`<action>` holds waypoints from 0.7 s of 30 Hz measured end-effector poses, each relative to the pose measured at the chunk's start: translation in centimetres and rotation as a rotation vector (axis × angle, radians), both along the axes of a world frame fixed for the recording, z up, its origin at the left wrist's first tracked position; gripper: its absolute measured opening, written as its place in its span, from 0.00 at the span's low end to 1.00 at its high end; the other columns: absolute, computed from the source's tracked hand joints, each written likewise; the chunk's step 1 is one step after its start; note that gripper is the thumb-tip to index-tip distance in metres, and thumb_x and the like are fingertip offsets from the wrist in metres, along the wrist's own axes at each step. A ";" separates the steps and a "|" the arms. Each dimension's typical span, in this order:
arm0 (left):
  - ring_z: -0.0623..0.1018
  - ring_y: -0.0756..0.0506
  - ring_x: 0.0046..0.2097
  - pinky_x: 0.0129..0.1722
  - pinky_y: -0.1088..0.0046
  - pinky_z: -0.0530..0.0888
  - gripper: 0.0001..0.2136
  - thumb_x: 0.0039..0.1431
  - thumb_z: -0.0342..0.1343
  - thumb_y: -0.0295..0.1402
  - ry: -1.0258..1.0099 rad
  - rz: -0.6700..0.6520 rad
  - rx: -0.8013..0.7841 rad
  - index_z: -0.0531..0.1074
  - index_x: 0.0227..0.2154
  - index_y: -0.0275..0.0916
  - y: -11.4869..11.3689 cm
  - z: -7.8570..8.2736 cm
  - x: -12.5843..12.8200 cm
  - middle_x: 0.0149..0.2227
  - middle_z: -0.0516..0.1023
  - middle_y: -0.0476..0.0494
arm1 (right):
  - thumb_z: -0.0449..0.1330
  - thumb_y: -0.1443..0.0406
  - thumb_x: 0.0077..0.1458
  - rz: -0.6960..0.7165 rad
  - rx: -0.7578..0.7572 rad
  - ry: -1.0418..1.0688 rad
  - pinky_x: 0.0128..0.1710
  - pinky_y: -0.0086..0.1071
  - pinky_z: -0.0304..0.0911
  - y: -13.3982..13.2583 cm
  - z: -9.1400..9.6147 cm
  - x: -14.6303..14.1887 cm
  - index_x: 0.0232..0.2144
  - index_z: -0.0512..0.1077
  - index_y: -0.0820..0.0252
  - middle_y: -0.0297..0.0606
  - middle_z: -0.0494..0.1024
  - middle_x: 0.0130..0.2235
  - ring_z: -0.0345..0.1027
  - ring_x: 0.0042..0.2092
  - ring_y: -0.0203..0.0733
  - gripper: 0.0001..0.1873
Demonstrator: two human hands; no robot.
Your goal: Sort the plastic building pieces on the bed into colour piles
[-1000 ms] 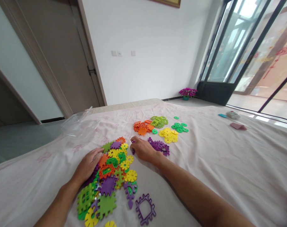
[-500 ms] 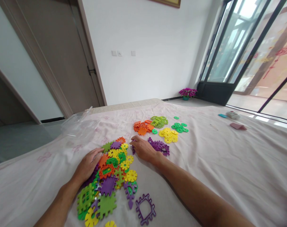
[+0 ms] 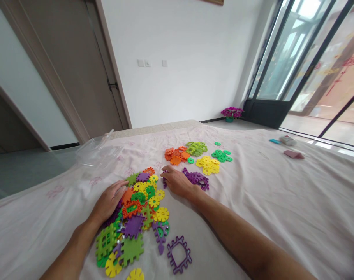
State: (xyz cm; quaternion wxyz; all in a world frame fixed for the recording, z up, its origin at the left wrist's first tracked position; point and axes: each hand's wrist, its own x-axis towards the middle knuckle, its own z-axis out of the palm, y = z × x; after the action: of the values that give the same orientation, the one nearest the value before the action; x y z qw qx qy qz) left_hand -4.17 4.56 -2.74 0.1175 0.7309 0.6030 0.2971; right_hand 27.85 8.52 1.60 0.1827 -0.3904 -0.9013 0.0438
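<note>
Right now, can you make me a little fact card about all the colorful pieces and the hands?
Left hand: left hand lies along the mixed pile's left edge
Right hand: right hand is at a purple piece; grip unclear
Mixed pile colors: orange, green, yellow, purple
One-color piles: orange pile, lime pile, green pile, yellow pile, purple pile
Underneath: pale cloth

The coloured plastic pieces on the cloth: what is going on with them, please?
A person's left hand lies at the left side of a mixed heap of toothed plastic pieces in purple, green, yellow and orange. The right hand is over a purple plastic piece, mostly hidden, so its grip is unclear. A purple pile lies beside that hand; beyond lie an orange pile, a light-green pile, a yellow pile and a green pile.
</note>
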 end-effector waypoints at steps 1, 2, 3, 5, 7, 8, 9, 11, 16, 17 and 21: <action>0.70 0.43 0.59 0.62 0.63 0.63 0.22 0.63 0.42 0.45 0.004 -0.001 -0.003 0.72 0.51 0.41 0.0 0.1 0.0 0.57 0.73 0.44 | 0.50 0.72 0.60 0.000 0.000 0.001 0.49 0.29 0.62 0.0 0.0 0.0 0.46 0.72 0.58 0.42 0.66 0.55 0.65 0.52 0.40 0.16; 0.70 0.43 0.59 0.62 0.64 0.63 0.22 0.63 0.42 0.45 0.007 -0.001 -0.006 0.72 0.51 0.41 -0.1 0.2 0.1 0.57 0.73 0.44 | 0.50 0.72 0.60 0.000 -0.001 0.002 0.49 0.29 0.62 0.0 -0.1 0.0 0.46 0.72 0.58 0.42 0.66 0.55 0.65 0.52 0.39 0.16; 0.70 0.43 0.59 0.62 0.64 0.63 0.22 0.63 0.42 0.45 0.010 0.000 -0.009 0.73 0.51 0.40 -0.2 0.3 0.1 0.57 0.73 0.44 | 0.50 0.72 0.60 0.002 0.000 0.002 0.49 0.29 0.62 0.0 -0.1 0.0 0.46 0.72 0.58 0.42 0.66 0.55 0.65 0.52 0.39 0.16; 0.70 0.43 0.59 0.62 0.64 0.63 0.23 0.63 0.42 0.45 0.012 0.006 -0.013 0.73 0.51 0.40 -0.3 0.5 0.3 0.57 0.73 0.44 | 0.49 0.72 0.60 0.005 0.005 -0.001 0.50 0.30 0.62 0.1 -0.2 0.0 0.46 0.72 0.58 0.42 0.66 0.55 0.66 0.51 0.40 0.16; 0.70 0.43 0.59 0.62 0.64 0.62 0.23 0.63 0.41 0.46 0.013 0.012 -0.018 0.73 0.50 0.39 -0.5 0.8 0.5 0.57 0.73 0.43 | 0.49 0.71 0.60 0.001 0.012 -0.007 0.50 0.30 0.62 0.1 -0.3 0.0 0.46 0.72 0.58 0.42 0.65 0.55 0.66 0.51 0.40 0.16; 0.70 0.43 0.59 0.62 0.64 0.62 0.23 0.63 0.41 0.46 0.014 0.014 -0.019 0.73 0.50 0.39 -0.5 0.9 0.6 0.57 0.73 0.43 | 0.49 0.71 0.61 -0.001 0.013 -0.012 0.49 0.30 0.62 0.0 -0.3 -0.1 0.46 0.72 0.58 0.42 0.65 0.56 0.66 0.51 0.40 0.16; 0.70 0.43 0.59 0.62 0.64 0.62 0.24 0.63 0.41 0.46 0.013 0.017 -0.019 0.73 0.50 0.39 -0.6 1.0 0.7 0.56 0.73 0.43 | 0.49 0.70 0.61 -0.003 0.013 -0.018 0.49 0.30 0.62 0.0 -0.2 -0.1 0.46 0.73 0.58 0.42 0.65 0.56 0.66 0.51 0.40 0.16; 0.71 0.43 0.58 0.62 0.64 0.63 0.24 0.63 0.41 0.46 0.011 0.023 -0.019 0.73 0.50 0.38 -0.6 1.1 0.8 0.56 0.73 0.43 | 0.49 0.70 0.61 -0.008 0.008 -0.027 0.49 0.30 0.62 -0.1 -0.2 -0.1 0.45 0.73 0.58 0.42 0.64 0.56 0.66 0.51 0.40 0.15; 0.70 0.42 0.59 0.62 0.62 0.62 0.24 0.63 0.41 0.47 0.008 0.025 -0.019 0.73 0.51 0.38 -0.3 0.8 0.6 0.56 0.73 0.42 | 0.50 0.71 0.60 -0.008 -0.017 0.004 0.49 0.30 0.63 0.0 -0.2 0.0 0.45 0.73 0.58 0.42 0.65 0.56 0.67 0.50 0.40 0.16; 0.70 0.42 0.59 0.62 0.62 0.62 0.24 0.63 0.41 0.47 0.007 0.021 -0.019 0.73 0.51 0.38 -0.3 0.7 0.6 0.57 0.73 0.42 | 0.51 0.71 0.59 -0.003 -0.023 0.030 0.49 0.30 0.63 0.1 -0.4 0.0 0.46 0.73 0.58 0.42 0.66 0.55 0.67 0.50 0.40 0.16; 0.70 0.43 0.59 0.62 0.62 0.62 0.24 0.63 0.41 0.46 0.010 0.018 -0.023 0.73 0.51 0.38 -0.3 0.7 0.5 0.57 0.72 0.41 | 0.53 0.75 0.53 0.032 -0.040 0.229 0.51 0.31 0.62 1.1 -1.1 0.2 0.46 0.74 0.60 0.43 0.70 0.51 0.67 0.50 0.41 0.19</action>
State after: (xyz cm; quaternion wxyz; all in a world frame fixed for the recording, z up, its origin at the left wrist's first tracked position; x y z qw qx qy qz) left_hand -3.66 4.30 -2.07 0.1199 0.7257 0.6134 0.2875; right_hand 28.02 9.62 0.51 0.2760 -0.3719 -0.8796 0.1092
